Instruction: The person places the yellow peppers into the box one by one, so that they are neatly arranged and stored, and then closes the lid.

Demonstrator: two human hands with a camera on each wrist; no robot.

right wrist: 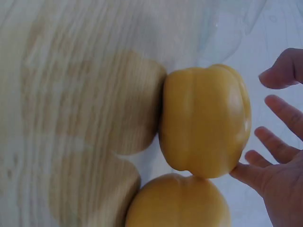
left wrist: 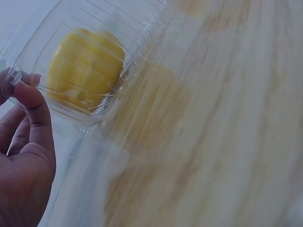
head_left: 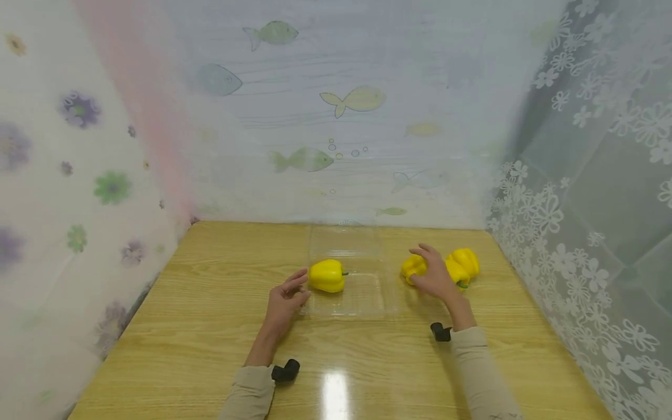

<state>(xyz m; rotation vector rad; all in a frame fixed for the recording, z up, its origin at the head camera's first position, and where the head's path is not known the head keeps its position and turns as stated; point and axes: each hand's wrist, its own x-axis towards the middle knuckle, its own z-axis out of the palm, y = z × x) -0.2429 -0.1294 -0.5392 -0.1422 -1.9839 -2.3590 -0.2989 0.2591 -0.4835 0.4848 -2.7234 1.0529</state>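
A clear plastic clamshell container (head_left: 367, 303) stands on the table with its lid (head_left: 343, 240) folded back behind it. One yellow bell pepper (head_left: 326, 276) lies in its left half, stem pointing right. At the container's left edge, my left hand (head_left: 283, 302) pinches the rim between thumb and fingertips; the left wrist view shows this grip on the rim tab (left wrist: 14, 78). To the right, my right hand (head_left: 434, 277) hovers over another yellow bell pepper (right wrist: 206, 120), its fingers spread beside the pepper and not closed round it.
More yellow bell peppers (head_left: 466, 262) sit close together just right of my right hand. The wood-grain table (head_left: 210, 350) ends at a fish-patterned curtain (head_left: 346, 134) behind, with flowered sheets at both sides. A small black camera mount (head_left: 286, 371) is strapped at each wrist.
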